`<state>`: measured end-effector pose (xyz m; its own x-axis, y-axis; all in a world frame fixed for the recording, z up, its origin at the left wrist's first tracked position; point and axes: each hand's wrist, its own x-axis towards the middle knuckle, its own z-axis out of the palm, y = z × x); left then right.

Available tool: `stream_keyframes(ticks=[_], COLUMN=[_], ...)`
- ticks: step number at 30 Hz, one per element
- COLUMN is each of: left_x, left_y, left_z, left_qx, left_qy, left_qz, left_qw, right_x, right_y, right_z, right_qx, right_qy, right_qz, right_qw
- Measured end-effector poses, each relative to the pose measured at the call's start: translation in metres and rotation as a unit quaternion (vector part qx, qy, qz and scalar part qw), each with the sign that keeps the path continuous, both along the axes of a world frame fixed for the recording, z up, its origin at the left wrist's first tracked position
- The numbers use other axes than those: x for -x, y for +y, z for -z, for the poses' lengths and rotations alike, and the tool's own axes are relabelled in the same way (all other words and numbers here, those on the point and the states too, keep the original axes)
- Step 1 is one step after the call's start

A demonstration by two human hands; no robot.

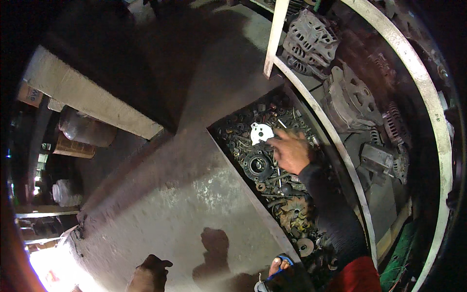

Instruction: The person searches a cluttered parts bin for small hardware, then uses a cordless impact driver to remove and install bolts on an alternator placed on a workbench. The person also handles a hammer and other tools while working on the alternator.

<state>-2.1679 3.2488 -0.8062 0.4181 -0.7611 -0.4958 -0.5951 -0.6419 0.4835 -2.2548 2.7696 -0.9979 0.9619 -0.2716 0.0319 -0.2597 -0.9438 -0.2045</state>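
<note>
My right hand [292,152] reaches over a long metal tray [253,202] of loose mechanical parts. Its fingers are spread and bent down among the pieces, a little blurred, right beside a bright silver round plate [261,133] with holes. I see nothing gripped in them. Just below lies a dark ring-shaped part [257,165]. Nearer to me in the tray are a brownish finned rotor [295,212] and a round disc with a central hole [305,246]. Low in the picture, away from the tray, my left hand [150,272] hangs in shadow, loosely curled, one digit sticking out; no object shows in it.
Metal shelf rails curve along the right, with alternator housings [311,39] and a larger casing [351,100] behind them. At left stand a shelf edge [92,95], a plastic jar [67,192] and boxes. My sandalled foot [278,266] is beside the tray on the concrete floor [194,209].
</note>
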Motion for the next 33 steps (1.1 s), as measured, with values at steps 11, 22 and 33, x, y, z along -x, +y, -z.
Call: stream_keyframes(ticks=[11,22,33], left_x=[0.003,-0.015,0.055], left_y=[0.000,-0.012,-0.152], left_z=[-0.004,0.039,0.091], left_qx=[-0.019,-0.013,0.113], left_qy=[0.023,0.055,0.055], left_qz=[-0.008,0.066,0.260], left_qw=[1.000,0.996,0.957], right_x=[0.025,0.166,0.402], right_y=[0.020,0.070,0.171], right_z=[-0.007,-0.027,-0.064], right_qx=[-0.027,-0.137,-0.153], right_qy=[-0.072,-0.120,-0.074], right_qz=[0.076,0.183,0.426], right_qw=[0.994,0.966,0.889])
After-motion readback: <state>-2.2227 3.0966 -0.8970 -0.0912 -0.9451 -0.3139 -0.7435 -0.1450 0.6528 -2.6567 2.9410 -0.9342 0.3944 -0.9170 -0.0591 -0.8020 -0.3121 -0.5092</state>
